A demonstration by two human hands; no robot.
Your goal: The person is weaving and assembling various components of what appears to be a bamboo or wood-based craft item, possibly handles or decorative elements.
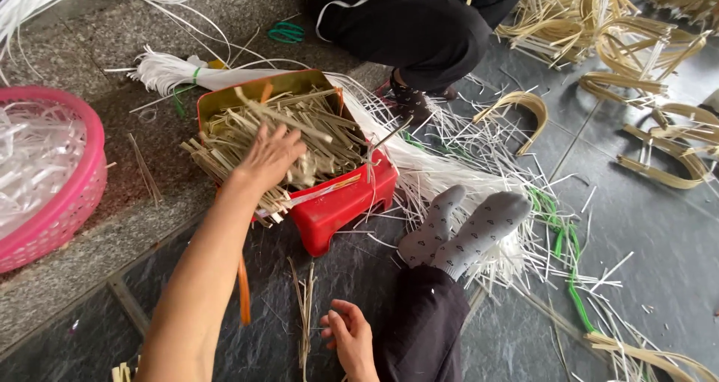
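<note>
The strips [299,131], a loose heap of short pale slats, fill a gold-rimmed tin [217,97] that sits on a red stool [341,210] at the edge of a stone step [127,225]. Many of them stick out past the rim on the near side, crossing at odd angles. Our left hand [269,157] lies on top of the heap, fingers spread and bent down into it; we cannot tell whether any strip is actually pinched under the palm. Our right hand [350,341] rests low beside our knee, loosely curled and holding nothing we can see, with a thin bundle [305,314] of the same strips lying on the dark floor just beside it.

We judge the main risk to be spillage. The overhanging strips are barely held, so a sideways sweep of the hand could push them over the edge onto the floor. The tin also overhangs the stool a little, and a hard press on its near side could tip it.

The strip ends look stiff and thin, so raking through them with bare fingers could bring a splinter or cut.

White strands [449,168] trail from the stool past our grey socks [464,232], and a pink basket [71,195] of white strands stands on the step, well apart. Another person's dark trousers [416,30] crouch behind the tin; a shift there could knock it.
</note>
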